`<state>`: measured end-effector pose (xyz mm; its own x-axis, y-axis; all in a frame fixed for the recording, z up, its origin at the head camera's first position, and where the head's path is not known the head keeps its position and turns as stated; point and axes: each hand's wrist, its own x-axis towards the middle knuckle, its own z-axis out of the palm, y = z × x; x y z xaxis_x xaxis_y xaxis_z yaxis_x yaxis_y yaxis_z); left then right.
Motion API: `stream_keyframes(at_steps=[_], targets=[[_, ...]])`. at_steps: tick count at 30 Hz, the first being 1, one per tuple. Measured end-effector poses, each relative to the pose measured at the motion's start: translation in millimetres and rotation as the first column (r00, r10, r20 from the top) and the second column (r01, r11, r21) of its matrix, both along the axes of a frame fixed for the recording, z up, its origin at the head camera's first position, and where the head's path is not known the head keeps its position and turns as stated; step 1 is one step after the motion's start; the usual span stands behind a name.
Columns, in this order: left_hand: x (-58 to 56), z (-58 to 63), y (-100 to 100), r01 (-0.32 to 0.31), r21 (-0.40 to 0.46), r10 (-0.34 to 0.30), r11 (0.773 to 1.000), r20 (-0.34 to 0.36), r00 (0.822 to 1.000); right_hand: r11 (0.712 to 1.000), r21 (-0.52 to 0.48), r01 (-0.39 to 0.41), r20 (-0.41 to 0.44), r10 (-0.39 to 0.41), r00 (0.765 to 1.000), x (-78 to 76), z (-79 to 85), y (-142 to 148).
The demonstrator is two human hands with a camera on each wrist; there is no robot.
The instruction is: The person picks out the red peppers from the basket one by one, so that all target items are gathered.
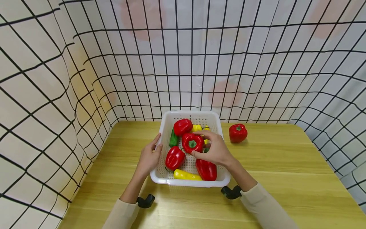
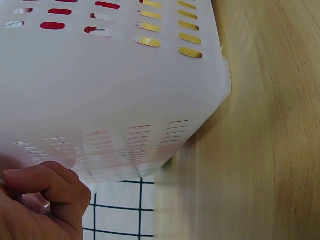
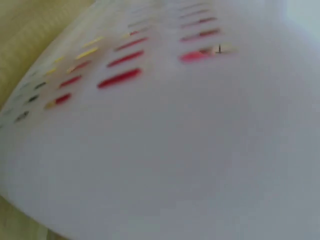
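A white plastic basket [image 1: 191,113] with slotted walls stands on the table with several peppers inside. My right hand [image 1: 215,149] reaches over its right rim and grips a red bell pepper [image 1: 188,139], thumb on the near side and fingers at the far side; its green stem faces up. At the left rim, my left hand [image 1: 149,156] holds the basket edge, and in the left wrist view the fingers [image 2: 62,192] are curled close to the wall. The right wrist view is filled by the blurred basket wall [image 3: 190,150], so the right hand is hidden there.
Around the held pepper lie other red peppers [image 1: 175,158], a long yellow pepper [image 1: 186,175], a green one [image 1: 173,140] and smaller yellow ones. Outside the basket, a red bell pepper [image 1: 238,133] sits on the wooden table [image 1: 274,178]. Black wire mesh [image 1: 191,63] encloses the back and sides.
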<state>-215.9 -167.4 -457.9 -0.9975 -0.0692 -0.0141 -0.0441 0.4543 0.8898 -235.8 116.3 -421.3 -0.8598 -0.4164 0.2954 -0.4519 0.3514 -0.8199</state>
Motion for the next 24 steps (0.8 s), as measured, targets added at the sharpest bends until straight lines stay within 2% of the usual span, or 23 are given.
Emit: stream_keyframes(at_steps=[15,24], targets=[[1.0,-0.1,0,0.004,0.016,-0.004,1.000,0.018,1.000,0.990,-0.054,0.128,-0.047,-0.131,0.990,0.9,13.4,36],[1.0,-0.6,1,0.008,0.017,-0.008,1.000,0.022,1.000,0.977,-0.061,0.203,-0.045,-0.206,0.978,-1.8,11.8,68]])
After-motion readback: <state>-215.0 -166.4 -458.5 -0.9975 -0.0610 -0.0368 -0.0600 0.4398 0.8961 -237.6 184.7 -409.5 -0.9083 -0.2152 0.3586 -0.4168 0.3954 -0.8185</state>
